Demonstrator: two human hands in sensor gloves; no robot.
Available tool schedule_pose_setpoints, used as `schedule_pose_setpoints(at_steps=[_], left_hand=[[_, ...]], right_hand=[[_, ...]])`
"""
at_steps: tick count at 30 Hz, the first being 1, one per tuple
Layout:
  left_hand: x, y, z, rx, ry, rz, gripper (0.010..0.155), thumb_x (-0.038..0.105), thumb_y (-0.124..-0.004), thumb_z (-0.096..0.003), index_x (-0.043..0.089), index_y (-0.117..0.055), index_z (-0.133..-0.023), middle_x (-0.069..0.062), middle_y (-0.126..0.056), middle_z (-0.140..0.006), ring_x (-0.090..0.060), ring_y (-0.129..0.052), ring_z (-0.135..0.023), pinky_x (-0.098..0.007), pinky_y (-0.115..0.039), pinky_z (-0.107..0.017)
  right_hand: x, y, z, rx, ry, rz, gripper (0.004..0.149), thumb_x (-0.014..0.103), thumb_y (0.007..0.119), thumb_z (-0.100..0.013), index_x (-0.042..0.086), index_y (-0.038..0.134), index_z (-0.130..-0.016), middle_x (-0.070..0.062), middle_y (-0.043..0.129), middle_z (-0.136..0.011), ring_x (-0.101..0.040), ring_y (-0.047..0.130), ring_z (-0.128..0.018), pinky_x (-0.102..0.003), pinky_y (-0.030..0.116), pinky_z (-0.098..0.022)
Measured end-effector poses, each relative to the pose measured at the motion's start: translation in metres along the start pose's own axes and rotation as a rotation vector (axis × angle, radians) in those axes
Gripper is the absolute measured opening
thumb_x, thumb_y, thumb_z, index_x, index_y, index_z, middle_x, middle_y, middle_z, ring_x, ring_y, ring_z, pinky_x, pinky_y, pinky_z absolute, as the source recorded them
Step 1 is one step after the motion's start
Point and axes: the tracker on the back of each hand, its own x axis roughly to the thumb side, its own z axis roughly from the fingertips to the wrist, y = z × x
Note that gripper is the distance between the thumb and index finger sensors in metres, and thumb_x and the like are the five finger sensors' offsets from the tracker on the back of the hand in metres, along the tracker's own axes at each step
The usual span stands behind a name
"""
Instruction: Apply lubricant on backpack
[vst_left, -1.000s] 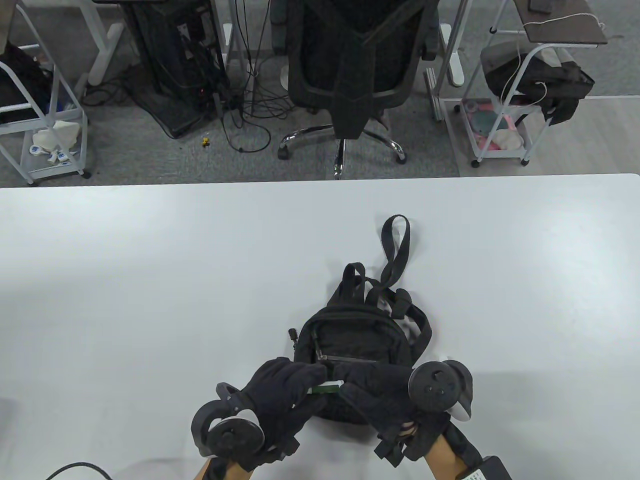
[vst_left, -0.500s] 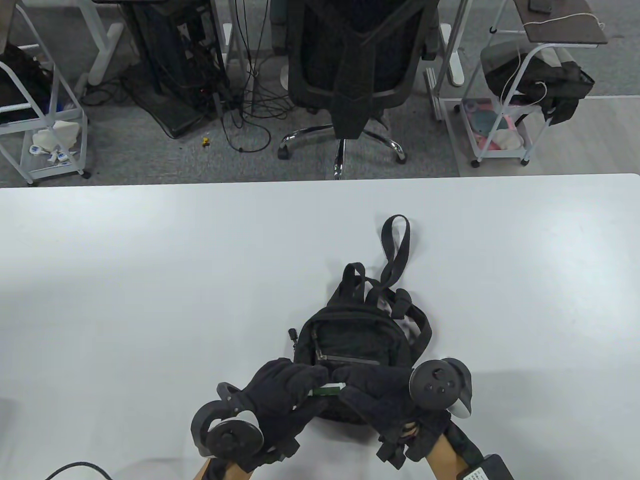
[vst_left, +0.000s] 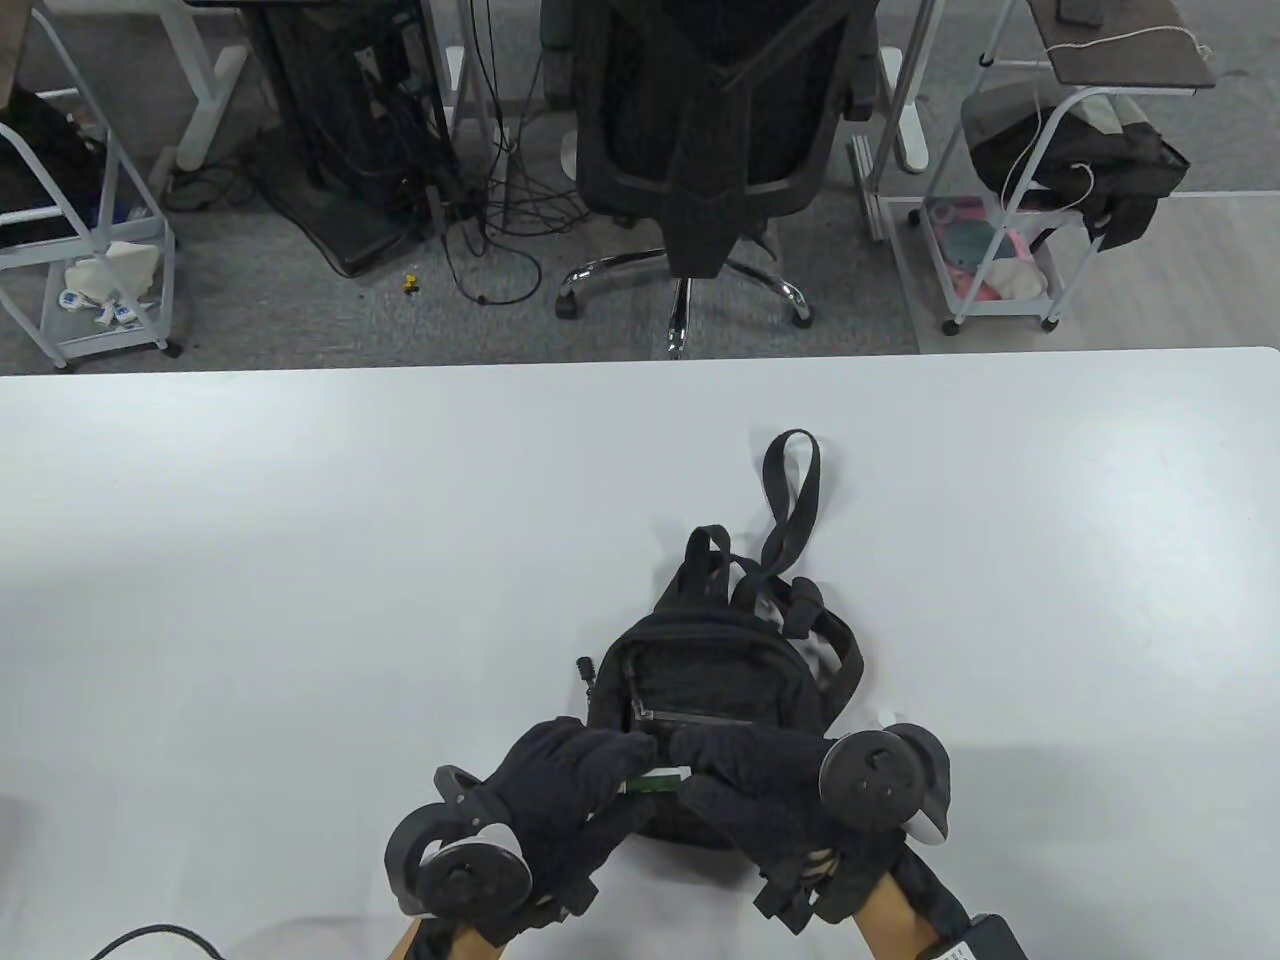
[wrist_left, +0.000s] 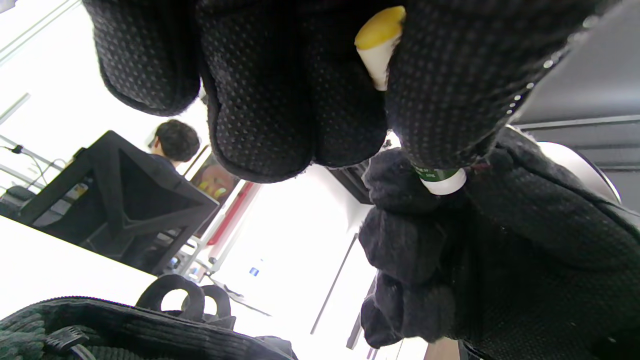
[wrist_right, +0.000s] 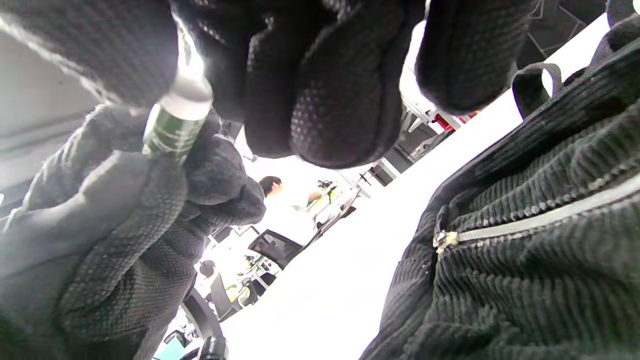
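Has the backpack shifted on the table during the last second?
No. The backpack lies where it did: its strap loop sits at the same spot against the table's far edge.

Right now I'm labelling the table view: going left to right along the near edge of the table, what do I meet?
Left hand → green lubricant tube held between both hands → right hand, all in front of the black backpack.
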Motion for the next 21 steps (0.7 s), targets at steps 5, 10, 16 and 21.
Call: schedule_pose_setpoints(at_steps=[5, 10, 16, 21], left_hand=[[0.0004, 0.0001, 0.0002, 0.004, 0.000, 0.000, 0.055, 0.043, -0.099, -0.0375, 0.016, -0.090, -0.084, -0.003, -0.102, -0.070, -0.030, -0.109, -0.054, -0.059, -0.085, -0.055], [0.0012, -0.0004, 0.0001, -0.004, -0.006, -0.013, 0.054, 0.043, -0.099, -0.0374, 0.016, -0.090, -0.084, -0.003, -0.102, -0.070, -0.030, -0.109, -0.054, -0.059, -0.085, -0.055], [0.0001, 0.0001, -0.0007, -0.006, -0.001, -0.011, 0.055, 0.043, -0.099, -0.0374, 0.015, -0.090, -0.084, -0.003, -0.102, -0.070, -0.030, -0.109, -0.054, -0.059, -0.085, -0.055], [0.0007, -0.0002, -0.0007, -0.003, -0.003, -0.013, 0.055, 0.043, -0.099, -0.0375, 0.015, -0.090, -0.084, -0.003, -0.102, -0.070, -0.030, -0.109, -0.054, -0.059, -0.085, -0.055]], right_hand=[[-0.0020, -0.0006, 0.0009, -0.013, 0.018, -0.014, 0.057, 0.062, 0.076, -0.046, 0.029, 0.078, -0.092, 0.000, 0.094, -0.080, -0.021, 0.106, -0.058, -0.053, 0.080, -0.055], [-0.0005, 0.0005, 0.0000, 0.008, 0.010, 0.012, 0.047, 0.058, 0.076, -0.047, 0.031, 0.087, -0.083, 0.002, 0.100, -0.071, -0.019, 0.108, -0.049, -0.052, 0.082, -0.053], [0.0005, -0.0016, 0.0010, -0.007, -0.006, 0.033, 0.057, 0.056, 0.087, -0.043, 0.032, 0.075, -0.093, 0.003, 0.092, -0.082, -0.018, 0.106, -0.058, -0.051, 0.081, -0.055], [-0.0026, -0.0007, 0.0009, -0.013, 0.017, 0.001, 0.052, 0.061, 0.072, -0.047, 0.030, 0.083, -0.088, 0.001, 0.097, -0.076, -0.021, 0.107, -0.053, -0.051, 0.082, -0.052]])
